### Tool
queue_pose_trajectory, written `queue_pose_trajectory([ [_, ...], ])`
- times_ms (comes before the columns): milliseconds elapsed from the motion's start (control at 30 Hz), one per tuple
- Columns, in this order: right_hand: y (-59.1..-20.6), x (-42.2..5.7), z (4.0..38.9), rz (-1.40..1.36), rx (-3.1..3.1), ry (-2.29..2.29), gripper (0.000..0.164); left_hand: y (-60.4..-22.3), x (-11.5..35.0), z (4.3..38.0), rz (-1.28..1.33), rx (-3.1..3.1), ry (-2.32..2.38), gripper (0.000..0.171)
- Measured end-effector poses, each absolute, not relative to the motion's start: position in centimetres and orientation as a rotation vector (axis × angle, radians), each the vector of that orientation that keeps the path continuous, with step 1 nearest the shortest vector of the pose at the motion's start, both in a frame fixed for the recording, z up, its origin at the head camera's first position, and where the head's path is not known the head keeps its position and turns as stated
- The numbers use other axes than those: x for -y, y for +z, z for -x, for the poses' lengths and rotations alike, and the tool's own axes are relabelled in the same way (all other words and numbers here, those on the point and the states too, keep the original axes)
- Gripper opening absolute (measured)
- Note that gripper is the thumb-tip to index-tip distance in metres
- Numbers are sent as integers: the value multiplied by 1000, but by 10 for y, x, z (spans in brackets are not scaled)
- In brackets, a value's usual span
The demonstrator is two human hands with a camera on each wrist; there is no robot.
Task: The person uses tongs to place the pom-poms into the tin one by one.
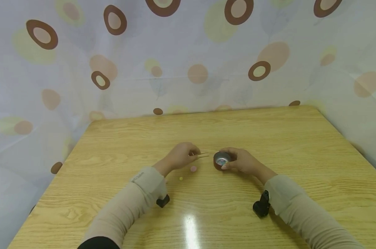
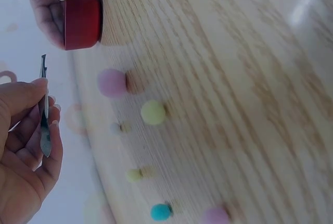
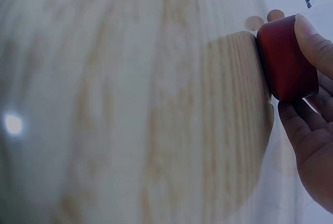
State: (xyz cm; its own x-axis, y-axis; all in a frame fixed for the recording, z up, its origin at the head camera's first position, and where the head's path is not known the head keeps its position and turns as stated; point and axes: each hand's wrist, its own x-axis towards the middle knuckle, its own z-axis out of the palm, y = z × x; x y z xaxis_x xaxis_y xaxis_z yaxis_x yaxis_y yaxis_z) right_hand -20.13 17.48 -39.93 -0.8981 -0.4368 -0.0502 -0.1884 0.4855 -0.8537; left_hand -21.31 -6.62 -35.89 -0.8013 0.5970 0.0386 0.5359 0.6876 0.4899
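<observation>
My left hand (image 1: 182, 155) pinches metal tweezers (image 2: 45, 112) between thumb and fingers. The tweezers' tips point toward the cup, a short way to its left in the head view, with nothing seen between them. My right hand (image 1: 242, 160) grips a small round cup (image 3: 286, 57), red outside and silvery inside, thumb on the near side and fingers around the far side. The cup stands upright on the wooden table. Near the left hand lie a pink pom-pom (image 2: 112, 83) and a yellow pom-pom (image 2: 153, 112); the left hand and sleeve hide other pom-poms in the head view.
The left wrist view also has a small whitish ball (image 2: 116, 127), a smaller yellow pom-pom (image 2: 133, 175), a teal pom-pom (image 2: 161, 212) and another pink one (image 2: 216, 215) on the wooden table (image 1: 206, 131). A patterned cloth (image 1: 188, 45) hangs behind the table.
</observation>
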Motion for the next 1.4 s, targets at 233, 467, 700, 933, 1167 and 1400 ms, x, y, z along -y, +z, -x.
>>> queue_pose_trajectory([
  [233,-400,-175,201,537,-2488,-1362,61,-359,76,213,-883,-2771,757,19],
  [467,-398,-174,202,549,-2501,-1346,62,-357,86,213,-841,-2784,782,17],
  [700,-399,-174,203,566,-2491,-1352,62,-359,97,212,-848,-2803,796,14],
  [933,-399,-174,202,539,-2485,-1350,62,-362,108,210,-814,-2832,781,14],
  [1167,-399,-174,202,546,-2485,-1357,62,-367,120,207,-757,-2832,794,13],
  [1400,-400,-175,201,550,-2474,-1367,62,-371,131,205,-700,-2810,812,15],
])
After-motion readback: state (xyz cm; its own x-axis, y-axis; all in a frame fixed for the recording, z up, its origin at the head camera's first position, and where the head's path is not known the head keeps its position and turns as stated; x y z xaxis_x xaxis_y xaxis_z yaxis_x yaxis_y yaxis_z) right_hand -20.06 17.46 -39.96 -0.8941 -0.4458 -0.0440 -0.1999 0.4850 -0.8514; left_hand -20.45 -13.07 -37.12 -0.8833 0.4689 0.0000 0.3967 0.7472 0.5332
